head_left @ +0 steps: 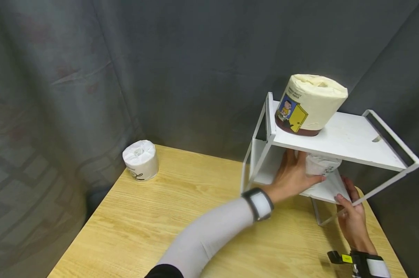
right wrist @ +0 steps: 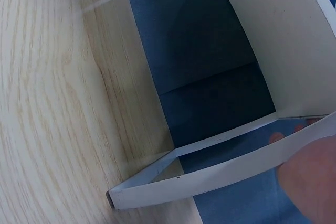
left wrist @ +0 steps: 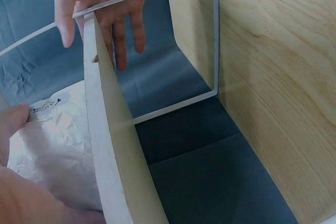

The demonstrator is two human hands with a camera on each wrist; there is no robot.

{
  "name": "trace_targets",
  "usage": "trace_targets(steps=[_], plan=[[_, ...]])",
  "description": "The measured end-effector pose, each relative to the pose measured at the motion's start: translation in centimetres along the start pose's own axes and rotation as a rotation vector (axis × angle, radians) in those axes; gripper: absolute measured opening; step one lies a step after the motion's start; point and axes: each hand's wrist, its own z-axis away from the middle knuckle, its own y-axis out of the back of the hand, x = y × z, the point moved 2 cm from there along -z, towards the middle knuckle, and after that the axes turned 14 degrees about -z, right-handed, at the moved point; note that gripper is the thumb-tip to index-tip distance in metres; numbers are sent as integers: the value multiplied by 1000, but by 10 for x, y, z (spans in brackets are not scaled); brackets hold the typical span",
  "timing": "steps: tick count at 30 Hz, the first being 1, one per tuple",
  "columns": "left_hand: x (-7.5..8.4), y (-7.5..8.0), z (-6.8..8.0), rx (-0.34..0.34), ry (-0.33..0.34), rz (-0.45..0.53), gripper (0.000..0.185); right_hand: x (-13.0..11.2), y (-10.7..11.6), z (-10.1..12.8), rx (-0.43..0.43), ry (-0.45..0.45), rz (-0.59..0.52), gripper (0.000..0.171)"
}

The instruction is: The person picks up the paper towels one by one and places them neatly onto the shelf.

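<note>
A white two-tier shelf rack [head_left: 355, 135] stands at the right of the table. My left hand [head_left: 293, 175] reaches in between its tiers and holds a white-wrapped toilet roll [head_left: 322, 165] on the lower shelf. In the left wrist view the crinkled wrapper [left wrist: 58, 150] shows beside the shelf edge, with the fingers about it. At the rack's right end, my right hand [head_left: 353, 216] grips the lower shelf by its corner, thumb on one side and fingers on the other. In the right wrist view only part of that hand [right wrist: 310, 177] shows, next to the frame.
A larger cream toilet roll [head_left: 317, 106] with a cartoon print stands on the top shelf, near its left end. Another white-wrapped roll [head_left: 141, 160] sits at the table's far left corner. Grey curtain [head_left: 195, 69] hangs behind the wooden table [head_left: 181, 193].
</note>
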Motion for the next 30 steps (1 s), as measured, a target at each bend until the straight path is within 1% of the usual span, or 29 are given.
trace_targets(steps=[4, 8, 14, 17, 19, 23, 25, 30], plan=[[4, -2, -1, -14, -5, -27, 112, 1, 0, 2, -15, 19, -28, 56], [6, -4, -3, -27, -11, -44, 110, 2, 0, 2, -18, 14, -17, 54], [10, -5, -7, -43, -37, -57, 109, 1, -4, 3, 22, -8, 52, 53], [12, -7, -9, -52, -41, -66, 109, -1, -6, 3, 57, -28, 96, 53], [13, -8, -10, -55, -38, -72, 108, -2, -7, 3, 62, -38, 120, 54], [16, -10, -12, -67, -34, -81, 106, -2, -7, 4, 67, -36, 133, 55], [17, -9, -13, -91, -21, -73, 106, -2, -7, 4, 63, -32, 128, 55], [18, -10, -16, -116, -19, -72, 107, -1, -7, 4, 59, -25, 131, 55]])
